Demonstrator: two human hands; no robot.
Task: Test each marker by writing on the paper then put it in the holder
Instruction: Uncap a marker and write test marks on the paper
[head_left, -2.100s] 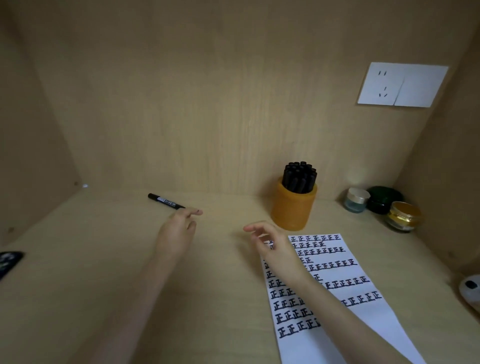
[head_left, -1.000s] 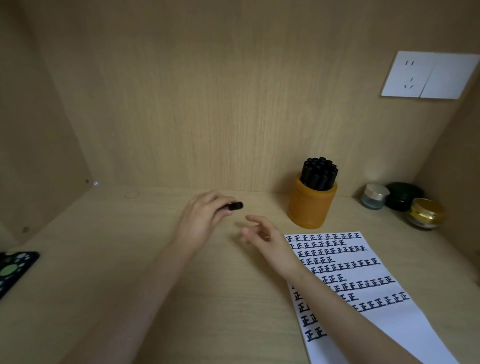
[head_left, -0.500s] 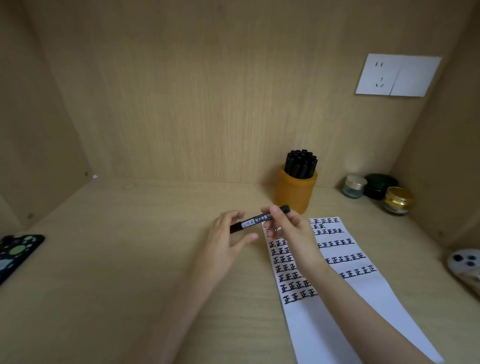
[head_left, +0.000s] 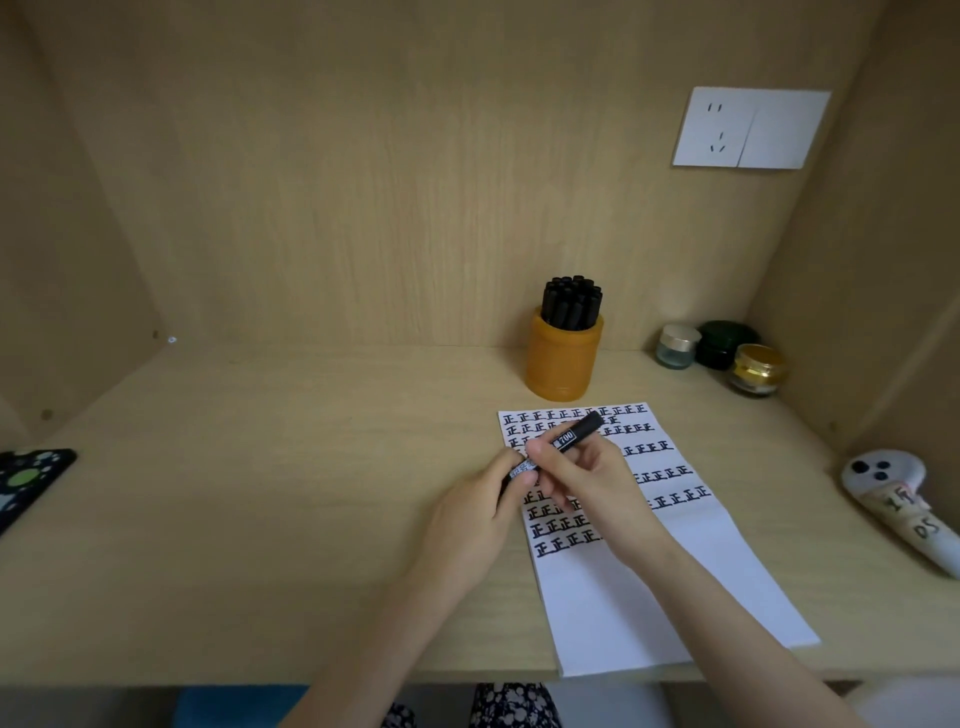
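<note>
Home desk nook (head_left: 260, 493): wall socket (head_left: 750, 128), cosmetic jars (head_left: 756, 370)

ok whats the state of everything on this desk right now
marker: held by both hands above the paper
left hand: grips the marker's near end
right hand: pinches the marker's barrel
holder: upright, packed with black markers
paper: flat, top rows written, bottom blank
jars: three, lids on
wall socket: nothing plugged in

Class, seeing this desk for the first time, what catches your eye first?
The left hand and right hand grip one black marker over the paper, whose far half is filled with rows of black characters. Behind it stands an orange holder packed with black markers.
</note>
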